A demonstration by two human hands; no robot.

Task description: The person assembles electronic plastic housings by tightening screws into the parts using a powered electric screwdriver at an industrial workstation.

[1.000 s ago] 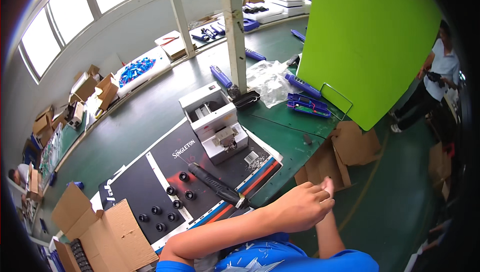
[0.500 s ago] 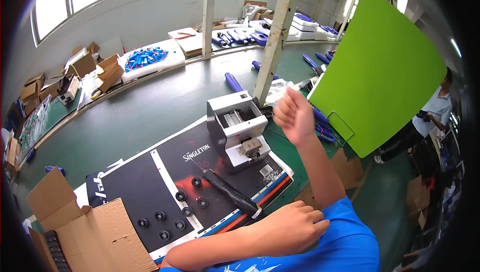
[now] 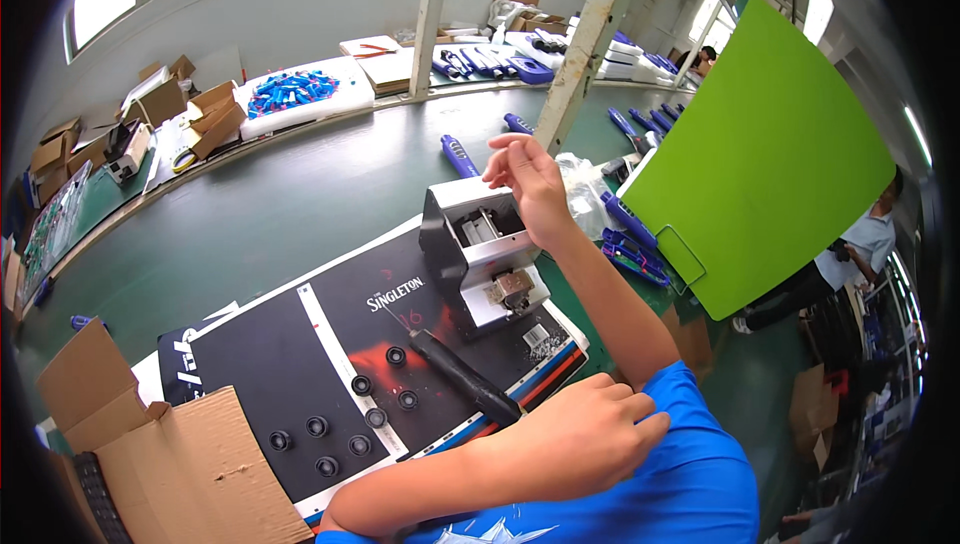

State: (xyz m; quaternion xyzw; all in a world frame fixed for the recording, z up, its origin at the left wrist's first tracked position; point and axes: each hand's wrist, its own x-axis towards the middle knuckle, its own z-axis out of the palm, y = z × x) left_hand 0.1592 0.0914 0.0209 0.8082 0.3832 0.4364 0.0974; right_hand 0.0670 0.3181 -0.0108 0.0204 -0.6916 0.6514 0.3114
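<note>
Grey press machine (image 3: 480, 259) on the dark mat, right hand (image 3: 530, 184) raised above it with fingers loosely spread, empty; left hand (image 3: 585, 434) curled against the blue shirt; black rings (image 3: 360, 414) lie unloaded.

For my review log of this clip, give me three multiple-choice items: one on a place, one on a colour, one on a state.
1. Where does the left hand rest?
A. on the grey machine
B. on the blue sleeve
C. inside a box

2. What colour is the large board at the right?
A. green
B. red
C. white

3. How is the cardboard box at the lower left?
A. taped shut
B. crushed flat
C. open

Answers:
1 B, the hand lies across the sleeve, away from the machine.
2 A, its whole face is bright green.
3 C, its flaps stand spread apart.
</note>
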